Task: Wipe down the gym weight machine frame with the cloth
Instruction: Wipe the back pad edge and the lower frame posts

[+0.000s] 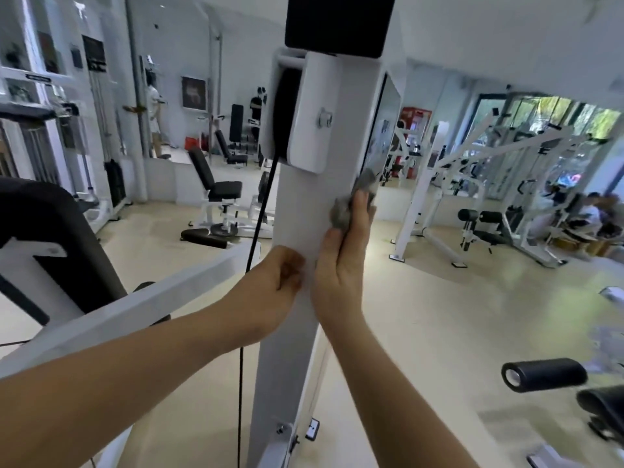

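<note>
A white upright post (297,211) of the weight machine frame stands right in front of me, running from a black pulley housing down to the floor. My right hand (341,261) holds a grey cloth (358,201) bunched against the post's right edge, fingers wrapped round the cloth and the edge. My left hand (273,288) grips the post's left side just below, fingers curled behind it and hidden. A black cable (256,228) hangs down along the left of the post.
A slanted white frame bar (111,312) crosses low on the left beside a black padded seat (50,231). A black foam roller (543,374) sticks out at the right. Other machines, benches and several people fill the room beyond, over a beige floor (439,315).
</note>
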Tool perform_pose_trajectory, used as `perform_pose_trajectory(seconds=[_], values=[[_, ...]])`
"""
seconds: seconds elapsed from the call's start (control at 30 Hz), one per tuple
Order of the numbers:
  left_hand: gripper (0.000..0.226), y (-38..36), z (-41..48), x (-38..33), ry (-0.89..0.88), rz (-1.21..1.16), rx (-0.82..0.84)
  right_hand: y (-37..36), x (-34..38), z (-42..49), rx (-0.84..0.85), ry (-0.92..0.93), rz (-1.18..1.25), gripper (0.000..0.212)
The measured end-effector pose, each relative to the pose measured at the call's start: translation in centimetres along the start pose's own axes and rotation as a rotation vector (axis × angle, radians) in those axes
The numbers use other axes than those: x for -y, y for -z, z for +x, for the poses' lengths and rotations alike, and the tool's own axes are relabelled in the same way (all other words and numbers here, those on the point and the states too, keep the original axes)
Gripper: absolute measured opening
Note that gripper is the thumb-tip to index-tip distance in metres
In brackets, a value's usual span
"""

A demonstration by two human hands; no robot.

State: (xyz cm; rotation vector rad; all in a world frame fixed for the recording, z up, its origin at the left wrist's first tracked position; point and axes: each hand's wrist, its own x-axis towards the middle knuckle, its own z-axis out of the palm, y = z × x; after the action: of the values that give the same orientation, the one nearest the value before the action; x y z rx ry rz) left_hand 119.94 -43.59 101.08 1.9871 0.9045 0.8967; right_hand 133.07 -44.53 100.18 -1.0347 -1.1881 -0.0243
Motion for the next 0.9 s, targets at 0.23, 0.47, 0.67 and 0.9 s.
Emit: perform_pose_trajectory(seconds=[0.23,0.47,0.67,0.9], values=[[0.011,0.0,0.2,-1.0,0.144,-0.075,-0.024,1.1,-0.4,0.3,0.075,-0.044,-0.032,0.057],[0.013,-1.4,-1.2,-1.2,0.180,-0.026,0.049,-0.7,0.3,1.4,-0.061,0.022,-0.029,0.056],[0.036,-4.2,-3.9,3.6,0.395,0.162,0.168,2.1,-9.1,-13.3,0.144,-0.350,-0.108,0.059],[0.024,-5.6,-3.3,5.4,0.362,0.084,-0.028,1.8,-6.5,-9.8,0.133,-0.256,-0.119,0.061]])
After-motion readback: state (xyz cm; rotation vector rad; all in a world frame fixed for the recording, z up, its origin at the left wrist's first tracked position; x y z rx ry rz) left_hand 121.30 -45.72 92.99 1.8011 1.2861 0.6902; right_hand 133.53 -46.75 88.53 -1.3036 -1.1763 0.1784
